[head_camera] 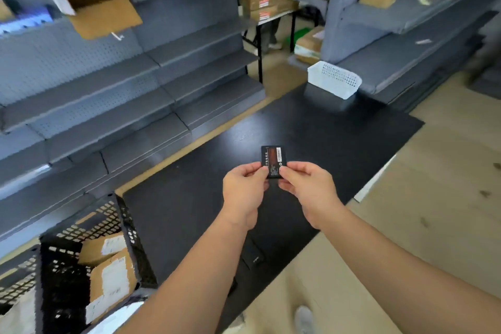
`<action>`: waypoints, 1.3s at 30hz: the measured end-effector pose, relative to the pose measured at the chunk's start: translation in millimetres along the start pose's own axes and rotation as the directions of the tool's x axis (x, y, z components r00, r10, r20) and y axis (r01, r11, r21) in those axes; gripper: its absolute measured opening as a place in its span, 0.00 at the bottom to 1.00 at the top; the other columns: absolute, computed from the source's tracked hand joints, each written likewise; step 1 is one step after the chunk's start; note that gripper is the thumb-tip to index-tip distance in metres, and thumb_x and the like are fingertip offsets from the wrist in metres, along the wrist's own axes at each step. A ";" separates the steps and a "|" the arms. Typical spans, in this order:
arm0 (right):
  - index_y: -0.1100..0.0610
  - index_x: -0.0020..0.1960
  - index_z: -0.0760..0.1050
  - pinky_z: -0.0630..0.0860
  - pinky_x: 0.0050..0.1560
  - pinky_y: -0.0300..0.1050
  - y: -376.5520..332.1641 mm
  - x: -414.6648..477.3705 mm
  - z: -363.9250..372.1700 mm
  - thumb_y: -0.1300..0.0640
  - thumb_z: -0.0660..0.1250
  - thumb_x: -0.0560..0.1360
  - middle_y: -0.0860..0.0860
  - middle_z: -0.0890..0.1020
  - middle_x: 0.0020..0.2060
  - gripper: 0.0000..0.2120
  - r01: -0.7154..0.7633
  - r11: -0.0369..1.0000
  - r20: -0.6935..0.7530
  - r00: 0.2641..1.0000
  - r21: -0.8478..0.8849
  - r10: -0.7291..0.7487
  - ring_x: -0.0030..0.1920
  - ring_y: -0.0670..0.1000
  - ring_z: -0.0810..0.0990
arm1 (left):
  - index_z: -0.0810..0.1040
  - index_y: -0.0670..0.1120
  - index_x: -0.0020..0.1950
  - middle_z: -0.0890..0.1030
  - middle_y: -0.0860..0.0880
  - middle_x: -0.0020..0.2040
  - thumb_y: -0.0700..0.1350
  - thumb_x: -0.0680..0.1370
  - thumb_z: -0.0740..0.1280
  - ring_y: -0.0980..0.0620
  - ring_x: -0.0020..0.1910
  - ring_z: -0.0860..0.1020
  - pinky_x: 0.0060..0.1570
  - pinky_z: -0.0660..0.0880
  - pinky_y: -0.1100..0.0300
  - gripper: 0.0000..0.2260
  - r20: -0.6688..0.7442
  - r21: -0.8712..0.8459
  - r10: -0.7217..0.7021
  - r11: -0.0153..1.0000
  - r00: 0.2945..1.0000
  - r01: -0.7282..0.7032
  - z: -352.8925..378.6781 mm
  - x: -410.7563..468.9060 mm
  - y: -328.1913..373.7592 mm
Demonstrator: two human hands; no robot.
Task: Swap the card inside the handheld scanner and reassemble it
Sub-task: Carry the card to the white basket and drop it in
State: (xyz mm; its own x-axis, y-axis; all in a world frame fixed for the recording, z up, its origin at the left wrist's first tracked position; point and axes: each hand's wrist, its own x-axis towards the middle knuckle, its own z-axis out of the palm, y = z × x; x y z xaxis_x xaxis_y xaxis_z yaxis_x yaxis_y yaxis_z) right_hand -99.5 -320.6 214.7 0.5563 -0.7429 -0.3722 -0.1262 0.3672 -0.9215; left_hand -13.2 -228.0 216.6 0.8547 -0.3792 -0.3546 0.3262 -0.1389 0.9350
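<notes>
A small flat black pack (273, 158) with a red-brown label and white print, which looks like a battery, is held up over the black table (311, 127). My left hand (242, 192) pinches its lower left edge and my right hand (309, 190) pinches its lower right edge. A dark flat object (253, 253), possibly the scanner or its cover, lies on the table near the front edge, partly hidden by my left forearm. I cannot tell a card anywhere.
A white perforated basket (334, 83) stands at the table's far end. A black crate (81, 260) with cardboard parcels sits at the lower left. Grey shelving (108, 89) runs along the left and another unit (406, 16) at the right. Floor lies to the right.
</notes>
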 end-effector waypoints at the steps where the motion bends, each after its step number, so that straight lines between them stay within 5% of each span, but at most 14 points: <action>1: 0.57 0.53 0.80 0.83 0.49 0.45 -7.4 1.1 -17.5 0.62 0.74 0.73 0.52 0.84 0.46 0.10 0.022 0.999 -0.056 0.998 0.026 -0.021 0.44 0.50 0.86 | 0.83 0.47 0.49 0.86 0.47 0.46 0.39 0.77 0.70 0.50 0.45 0.84 0.48 0.82 0.55 0.04 0.063 0.018 0.010 1.000 0.998 -0.011 19.2 -0.3 3.8; 11: 0.63 0.49 0.80 0.82 0.46 0.47 -50.8 19.6 -217.4 0.65 0.74 0.72 0.60 0.86 0.44 0.07 0.214 0.947 -0.500 0.863 0.238 -0.069 0.39 0.53 0.86 | 0.82 0.42 0.51 0.86 0.45 0.45 0.37 0.76 0.71 0.54 0.38 0.83 0.39 0.79 0.64 0.06 0.534 0.105 -0.057 0.994 0.843 0.001 242.8 -37.5 11.7; 14: 0.62 0.48 0.80 0.83 0.50 0.51 -65.0 32.1 -276.2 0.65 0.74 0.72 0.57 0.86 0.42 0.06 0.246 0.941 -0.581 0.811 0.233 -0.068 0.39 0.52 0.86 | 0.83 0.42 0.52 0.87 0.45 0.45 0.37 0.75 0.71 0.50 0.42 0.84 0.46 0.81 0.59 0.07 0.609 0.149 -0.060 0.988 0.791 -0.040 310.3 -47.3 10.2; 34: 0.61 0.46 0.80 0.81 0.55 0.57 -170.1 231.2 -550.8 0.64 0.75 0.71 0.55 0.86 0.39 0.05 0.295 0.935 -0.735 0.676 0.199 -0.057 0.35 0.51 0.85 | 0.82 0.42 0.53 0.85 0.46 0.44 0.37 0.76 0.70 0.51 0.40 0.81 0.51 0.80 0.53 0.06 0.730 0.195 -0.094 0.978 0.678 -0.075 685.9 9.8 22.7; 39: 0.61 0.48 0.80 0.80 0.56 0.58 -205.5 314.7 -604.3 0.62 0.74 0.72 0.55 0.87 0.41 0.07 0.275 0.940 -0.771 0.636 0.202 -0.020 0.37 0.52 0.87 | 0.81 0.42 0.52 0.84 0.46 0.44 0.36 0.77 0.70 0.53 0.37 0.79 0.42 0.79 0.60 0.05 0.752 0.215 -0.128 0.975 0.646 -0.057 786.9 58.5 36.8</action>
State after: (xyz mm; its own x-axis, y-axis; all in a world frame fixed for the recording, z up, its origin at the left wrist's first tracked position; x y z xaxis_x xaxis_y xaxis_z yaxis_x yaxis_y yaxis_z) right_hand -394.8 -968.0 220.2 -0.2768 -0.9118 -0.3032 0.1999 0.2540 -0.9463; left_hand -268.9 -975.2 234.2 0.2066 -0.9155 -0.3453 0.1828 -0.3106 0.9328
